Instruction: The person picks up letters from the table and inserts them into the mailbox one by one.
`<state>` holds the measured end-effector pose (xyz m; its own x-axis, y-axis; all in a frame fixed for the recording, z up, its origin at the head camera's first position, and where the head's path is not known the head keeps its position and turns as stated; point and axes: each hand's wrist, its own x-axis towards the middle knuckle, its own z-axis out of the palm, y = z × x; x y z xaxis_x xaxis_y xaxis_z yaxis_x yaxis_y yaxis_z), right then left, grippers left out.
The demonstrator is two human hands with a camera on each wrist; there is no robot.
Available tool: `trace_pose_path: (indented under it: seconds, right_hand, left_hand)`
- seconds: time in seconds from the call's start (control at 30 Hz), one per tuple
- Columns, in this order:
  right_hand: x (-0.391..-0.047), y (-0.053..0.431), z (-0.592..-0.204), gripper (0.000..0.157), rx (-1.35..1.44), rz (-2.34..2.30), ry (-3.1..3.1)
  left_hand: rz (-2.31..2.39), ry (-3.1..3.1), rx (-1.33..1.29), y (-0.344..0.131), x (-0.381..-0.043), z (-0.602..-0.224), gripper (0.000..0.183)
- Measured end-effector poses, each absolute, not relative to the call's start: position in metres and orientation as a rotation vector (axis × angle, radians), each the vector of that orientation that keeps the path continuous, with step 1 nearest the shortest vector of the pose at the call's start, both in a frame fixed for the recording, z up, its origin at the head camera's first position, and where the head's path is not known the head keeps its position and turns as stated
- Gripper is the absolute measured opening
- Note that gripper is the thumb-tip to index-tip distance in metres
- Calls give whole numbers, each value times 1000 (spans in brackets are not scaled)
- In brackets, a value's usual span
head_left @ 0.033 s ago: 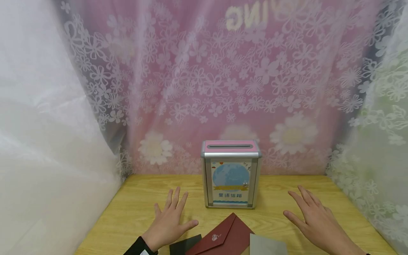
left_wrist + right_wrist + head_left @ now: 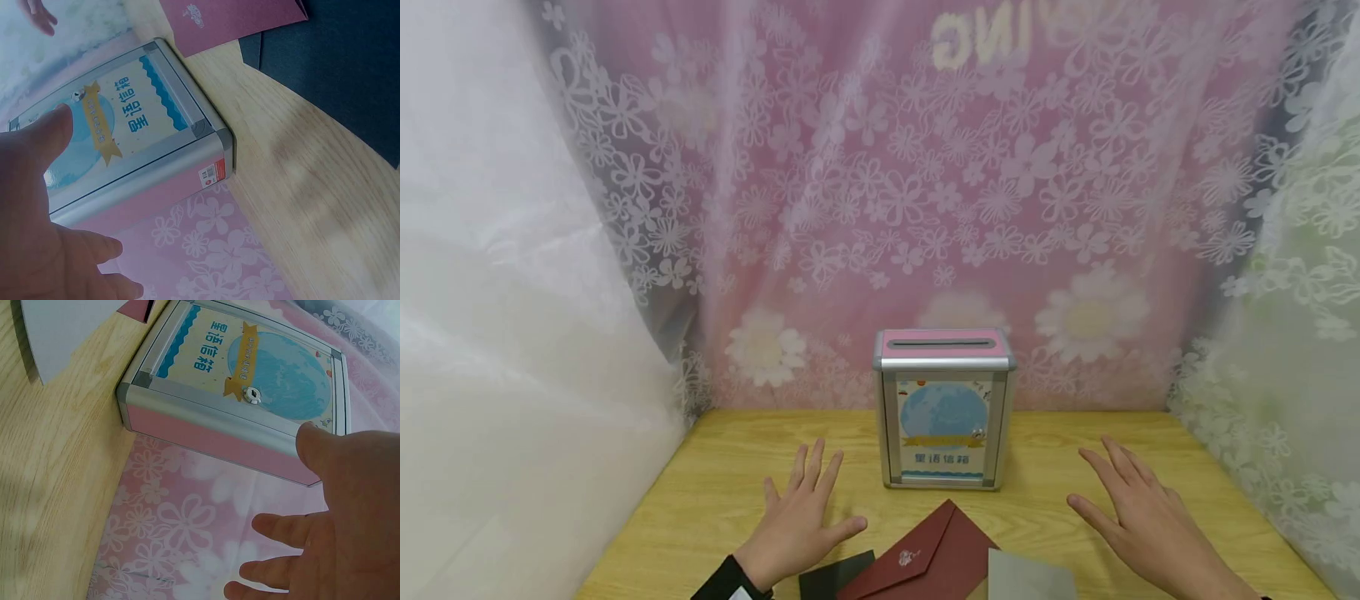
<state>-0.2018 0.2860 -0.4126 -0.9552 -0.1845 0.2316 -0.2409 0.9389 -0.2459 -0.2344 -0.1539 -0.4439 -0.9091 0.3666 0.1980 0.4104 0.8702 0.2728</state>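
My left hand (image 2: 797,525) is held with fingers spread, left of the envelopes and holding nothing. On the other side, my right hand (image 2: 1150,525) has its fingers extended and is likewise bare. Between and beyond them stands a letter box (image 2: 943,425), silver-framed, with a pink top, a slot (image 2: 942,343) and a blue globe picture on its front. A small round lock (image 2: 252,395) shows on that front in the right wrist view. At the near edge lie a dark red envelope (image 2: 936,554), a black envelope (image 2: 337,69) partly under it, and a pale grey envelope (image 2: 1030,575).
The wooden table (image 2: 760,450) runs back to a pink floral curtain (image 2: 925,208). A white sheet (image 2: 512,292) hangs along the left side and a pale flowered one (image 2: 1292,333) along the right. A sliver of tan paper (image 2: 979,590) shows beside the red envelope.
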Motion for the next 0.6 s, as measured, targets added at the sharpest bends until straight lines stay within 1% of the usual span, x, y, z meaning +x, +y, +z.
trace_pose_path:
  seconds: [0.2,0.5,0.6]
  right_hand:
    - [-202,286,-416,84,312,401,-2908]
    - [-199,284,-419,84,323,398,-2928]
    - [-199,284,-419,84,324,402,-2934]
  left_hand:
    - [-464,-2914,-632,-152,-233,-446,91]
    - [-501,-2998,-641,-149,-236,-446,97]
    - [-523,-3015,-655,-149,-238,-447,92]
